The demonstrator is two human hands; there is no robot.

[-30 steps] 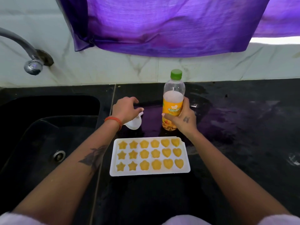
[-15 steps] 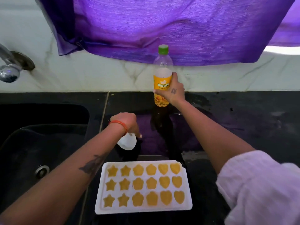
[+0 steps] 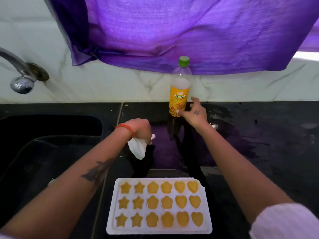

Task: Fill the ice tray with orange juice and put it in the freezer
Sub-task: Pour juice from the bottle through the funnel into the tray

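Observation:
A white ice tray [image 3: 159,231] lies on the black counter near me, its star, flower and heart cells full of orange juice. The juice bottle [image 3: 179,90], green cap on, stands upright at the back against the marble wall. My right hand [image 3: 196,112] is just beside its base, fingers spread and apart from the bottle. My left hand [image 3: 139,129] is closed around a white funnel [image 3: 138,149] held above the counter, left of the bottle.
A black sink [image 3: 51,135] lies to the left with a metal tap [image 3: 20,78] above it. A purple cloth [image 3: 172,31] hangs over the wall behind the bottle. The counter [image 3: 259,144] looks wet around the bottle.
My right hand set the bottle down at the back wall and has let go of it. The left hand still holds the funnel. The tray now sits lower in view.

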